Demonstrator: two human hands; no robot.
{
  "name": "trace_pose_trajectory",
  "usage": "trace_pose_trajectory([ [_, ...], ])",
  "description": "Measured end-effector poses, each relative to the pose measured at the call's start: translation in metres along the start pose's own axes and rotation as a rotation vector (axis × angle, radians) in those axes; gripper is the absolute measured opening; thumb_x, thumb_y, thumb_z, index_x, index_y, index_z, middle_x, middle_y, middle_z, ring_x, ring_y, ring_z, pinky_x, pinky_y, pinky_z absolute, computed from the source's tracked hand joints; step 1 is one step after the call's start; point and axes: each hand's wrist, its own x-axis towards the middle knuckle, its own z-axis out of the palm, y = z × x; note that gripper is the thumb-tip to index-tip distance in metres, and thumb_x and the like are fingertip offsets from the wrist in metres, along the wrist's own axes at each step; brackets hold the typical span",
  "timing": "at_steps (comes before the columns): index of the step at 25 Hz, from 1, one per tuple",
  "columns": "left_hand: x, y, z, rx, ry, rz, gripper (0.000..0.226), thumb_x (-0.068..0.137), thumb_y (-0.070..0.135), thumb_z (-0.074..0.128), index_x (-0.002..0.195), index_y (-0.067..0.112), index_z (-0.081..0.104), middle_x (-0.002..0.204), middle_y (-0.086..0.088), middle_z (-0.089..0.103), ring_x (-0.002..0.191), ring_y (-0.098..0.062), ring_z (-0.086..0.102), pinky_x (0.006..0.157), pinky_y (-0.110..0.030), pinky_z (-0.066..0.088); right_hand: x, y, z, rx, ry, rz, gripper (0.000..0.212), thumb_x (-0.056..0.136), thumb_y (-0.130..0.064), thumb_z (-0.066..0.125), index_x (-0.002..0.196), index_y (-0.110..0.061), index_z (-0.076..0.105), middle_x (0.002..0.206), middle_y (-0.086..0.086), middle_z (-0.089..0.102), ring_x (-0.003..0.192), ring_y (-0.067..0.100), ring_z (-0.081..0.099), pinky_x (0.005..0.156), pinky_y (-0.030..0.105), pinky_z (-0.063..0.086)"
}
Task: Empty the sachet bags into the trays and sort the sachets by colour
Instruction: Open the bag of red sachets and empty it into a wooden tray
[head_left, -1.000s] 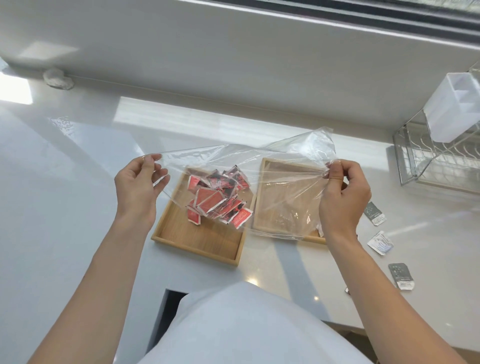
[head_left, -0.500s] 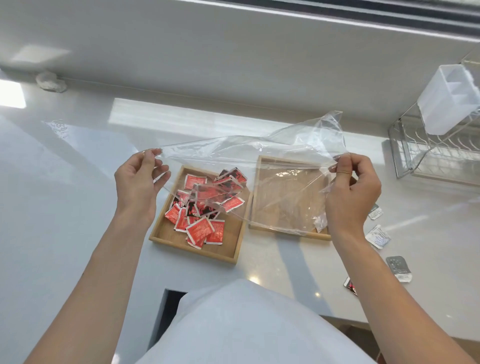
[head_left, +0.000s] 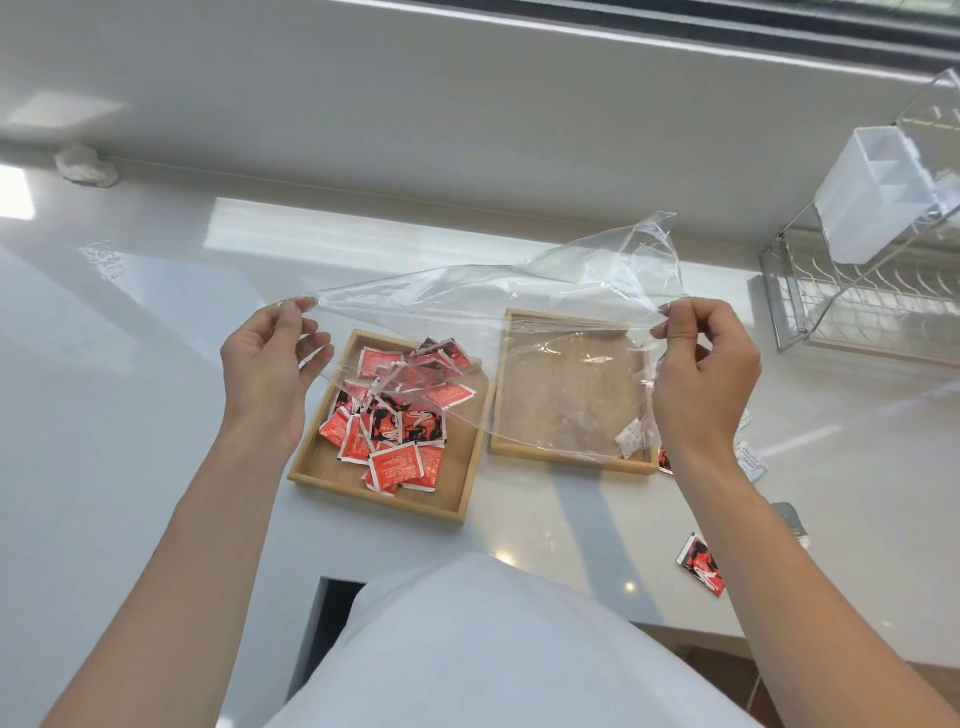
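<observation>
Clear bag (head_left: 519, 306) stretched above two wooden trays

Left hand (head_left: 265, 371) and right hand (head_left: 701, 379) each pinch a bag corner; red sachets (head_left: 397, 423) lie beneath it in the left tray (head_left: 311, 465).

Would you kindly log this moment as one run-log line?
left hand: pinches clear plastic bag | right hand: pinches bag | red sachets: piled in left wooden tray | right wooden tray: beneath bag

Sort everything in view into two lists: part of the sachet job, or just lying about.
Job: clear bag, pinched by left hand and right hand; left tray with red sachets; right tray; loose sachets on the counter.
Lying about: dish rack, white tub, pale lump.
</observation>
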Motion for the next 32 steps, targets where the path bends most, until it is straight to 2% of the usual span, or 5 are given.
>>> trace_pose_trajectory([
  [7,-0.009,0.003,0.006,0.014,-0.035,0.029,0.021,0.103,0.024,0.048,0.098,0.019,0.068,0.077,0.005,0.056,0.072,-0.009,0.058,0.074,-0.022,0.053,0.003,-0.003,-0.017,0.01,0.006,-0.007,0.016,0.1,-0.025,0.052,0.087,-0.023,0.062,0.077,-0.005,0.065,0.072,0.012,0.059,0.063,0.029,0.045],
  [12,-0.013,0.003,0.008,0.02,-0.043,0.021,0.022,0.103,0.024,0.048,0.098,0.02,0.069,0.078,0.005,0.056,0.071,-0.009,0.059,0.074,-0.023,0.052,-0.004,-0.008,-0.023,-0.003,0.052,-0.038,0.016,0.1,-0.021,0.051,0.089,-0.019,0.062,0.078,-0.013,0.064,0.074,0.005,0.061,0.063,0.029,0.048],
  [23,-0.017,-0.001,0.001,0.073,-0.05,0.001,0.022,0.103,0.025,0.048,0.098,0.023,0.069,0.078,0.006,0.057,0.066,-0.007,0.057,0.063,-0.018,0.047,-0.008,-0.002,-0.026,-0.007,0.009,-0.017,0.016,0.1,-0.02,0.051,0.09,-0.019,0.063,0.077,-0.012,0.062,0.073,0.001,0.059,0.066,0.017,0.043],
  [28,-0.015,-0.006,0.002,0.116,-0.046,-0.017,0.02,0.103,0.028,0.047,0.106,0.029,0.067,0.074,0.005,0.052,0.045,-0.005,0.04,0.049,-0.018,0.036,-0.003,0.007,-0.029,0.098,-0.062,0.07,0.017,0.101,-0.027,0.052,0.096,-0.025,0.067,0.074,-0.015,0.061,0.066,0.01,0.052,0.06,0.032,0.042],
  [32,-0.011,-0.014,0.01,0.145,-0.063,-0.021,0.023,0.105,0.029,0.041,0.109,0.032,0.064,0.067,0.002,0.045,0.039,-0.004,0.032,0.037,-0.015,0.026,0.003,0.019,-0.032,0.266,-0.074,0.206,0.019,0.101,-0.015,0.051,0.108,-0.018,0.068,0.078,-0.008,0.059,0.063,0.01,0.049,0.059,0.035,0.043],
])
